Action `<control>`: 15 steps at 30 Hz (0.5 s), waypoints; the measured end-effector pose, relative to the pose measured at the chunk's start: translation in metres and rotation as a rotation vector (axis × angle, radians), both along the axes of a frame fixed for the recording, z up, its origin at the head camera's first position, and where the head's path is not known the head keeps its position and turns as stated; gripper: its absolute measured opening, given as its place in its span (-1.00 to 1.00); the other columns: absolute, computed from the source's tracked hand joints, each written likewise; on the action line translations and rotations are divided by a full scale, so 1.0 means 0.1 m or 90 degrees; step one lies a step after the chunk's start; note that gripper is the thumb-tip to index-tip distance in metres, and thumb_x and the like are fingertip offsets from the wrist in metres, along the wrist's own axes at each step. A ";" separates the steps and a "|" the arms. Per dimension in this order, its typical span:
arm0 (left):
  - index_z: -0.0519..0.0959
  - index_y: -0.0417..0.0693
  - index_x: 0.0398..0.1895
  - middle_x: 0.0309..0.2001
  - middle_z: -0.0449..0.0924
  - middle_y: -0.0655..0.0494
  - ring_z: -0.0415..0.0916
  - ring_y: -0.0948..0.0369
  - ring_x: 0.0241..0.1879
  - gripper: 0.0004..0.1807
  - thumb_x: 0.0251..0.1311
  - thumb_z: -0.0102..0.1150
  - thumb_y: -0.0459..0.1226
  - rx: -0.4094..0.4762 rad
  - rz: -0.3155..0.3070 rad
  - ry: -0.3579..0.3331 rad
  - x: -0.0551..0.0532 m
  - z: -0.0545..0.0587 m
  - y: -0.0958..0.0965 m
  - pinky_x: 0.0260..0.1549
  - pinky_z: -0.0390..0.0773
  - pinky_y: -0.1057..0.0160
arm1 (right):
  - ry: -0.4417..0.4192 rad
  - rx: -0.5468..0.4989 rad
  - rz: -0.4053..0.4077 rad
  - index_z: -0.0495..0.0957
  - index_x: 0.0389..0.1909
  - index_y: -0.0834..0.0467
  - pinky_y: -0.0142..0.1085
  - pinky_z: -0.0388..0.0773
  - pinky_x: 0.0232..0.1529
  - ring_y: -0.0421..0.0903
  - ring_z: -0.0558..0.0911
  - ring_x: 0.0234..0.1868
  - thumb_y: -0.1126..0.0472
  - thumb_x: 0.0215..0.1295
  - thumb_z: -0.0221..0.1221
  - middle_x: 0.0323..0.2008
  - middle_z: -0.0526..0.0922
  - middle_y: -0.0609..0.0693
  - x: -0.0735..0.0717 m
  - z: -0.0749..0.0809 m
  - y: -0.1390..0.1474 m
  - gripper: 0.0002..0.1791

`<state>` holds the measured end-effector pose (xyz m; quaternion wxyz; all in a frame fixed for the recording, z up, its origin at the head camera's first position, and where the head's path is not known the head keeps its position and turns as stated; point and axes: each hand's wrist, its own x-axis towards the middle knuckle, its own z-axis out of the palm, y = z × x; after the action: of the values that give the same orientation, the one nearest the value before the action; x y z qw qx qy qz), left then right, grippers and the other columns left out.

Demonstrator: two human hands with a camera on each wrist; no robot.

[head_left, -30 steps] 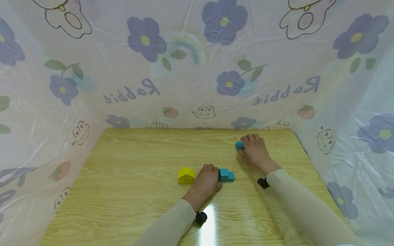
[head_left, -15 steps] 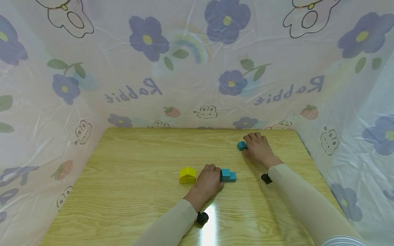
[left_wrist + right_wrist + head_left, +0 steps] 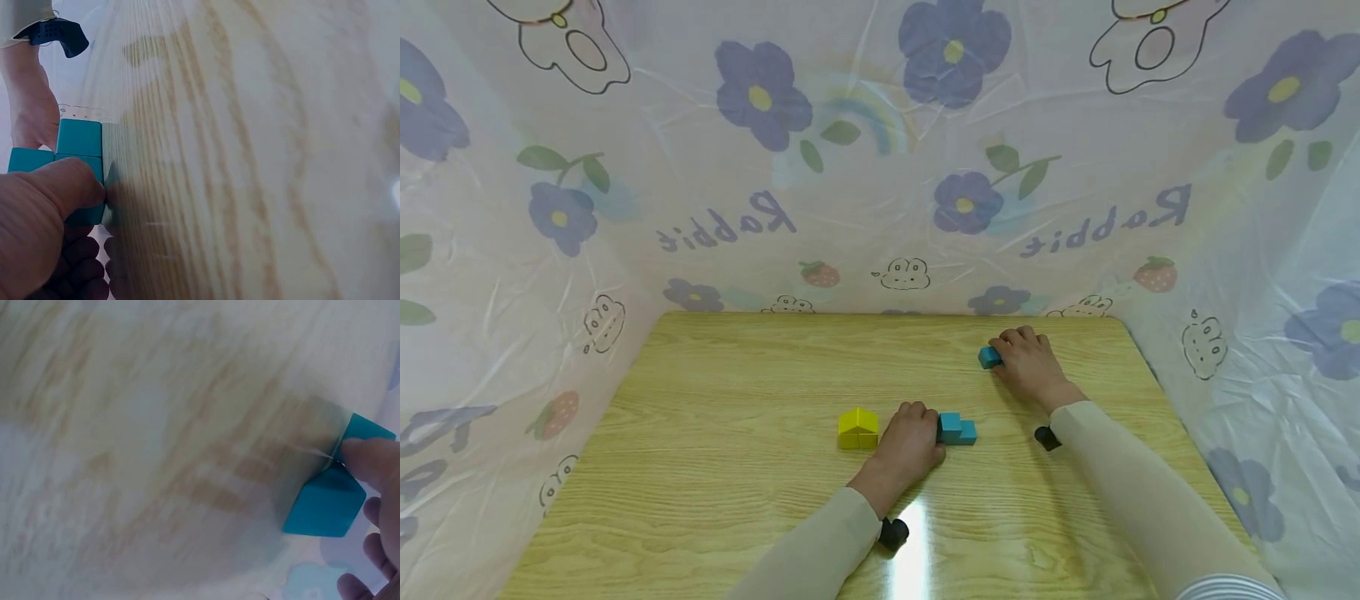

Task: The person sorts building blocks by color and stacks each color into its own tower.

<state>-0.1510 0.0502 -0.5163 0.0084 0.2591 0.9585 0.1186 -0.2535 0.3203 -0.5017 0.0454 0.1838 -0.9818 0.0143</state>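
My left hand (image 3: 910,439) grips blue wooden blocks near the middle of the table. In the head view, a blue block (image 3: 950,427) and a lower one (image 3: 967,432) show to its right. Up close in the left wrist view, the thumb (image 3: 75,181) presses on one block, beside another blue block (image 3: 80,137), with the fingers curled on the far side. Toward the back right, my right hand (image 3: 1030,364) pinches a blue block (image 3: 364,429); a second, slanted blue block (image 3: 325,503) sits against it. The fingers hide part of the held block.
Just left of my left hand stands a small house shape of yellow blocks (image 3: 858,429). The wood-grain table (image 3: 722,483) ends at a patterned cloth (image 3: 850,208) hanging behind and at both sides. A black wrist camera (image 3: 893,533) sits by the left sleeve.
The head view has shifted slightly. My right hand has turned a little around its blue block at the back right, while my left hand keeps its place on the blue blocks.
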 end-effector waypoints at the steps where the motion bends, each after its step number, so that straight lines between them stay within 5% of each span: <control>1: 0.63 -0.21 0.15 -0.04 0.61 0.00 0.46 0.11 -0.08 -0.54 0.35 0.37 -0.08 0.000 0.001 0.000 0.00 0.00 0.00 0.11 0.54 0.22 | 0.000 0.000 -0.001 0.50 0.39 0.23 0.31 0.34 0.31 0.33 0.36 0.39 0.13 0.45 0.33 0.33 0.50 0.26 0.00 0.00 0.00 -0.44; 15: 0.62 -0.19 0.15 -0.02 0.60 0.00 0.46 0.10 -0.06 -0.53 0.36 0.36 -0.04 -0.010 0.004 -0.001 -0.01 -0.02 0.00 0.11 0.54 0.22 | 0.037 -0.063 0.014 0.57 0.25 0.21 0.30 0.33 0.26 0.30 0.40 0.31 0.10 0.42 0.36 0.24 0.56 0.22 0.05 0.03 -0.06 -0.53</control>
<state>-0.1520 0.0506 -0.5182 0.0110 0.2559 0.9602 0.1117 -0.2487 0.3143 -0.4984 0.0831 0.1921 -0.9761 0.0577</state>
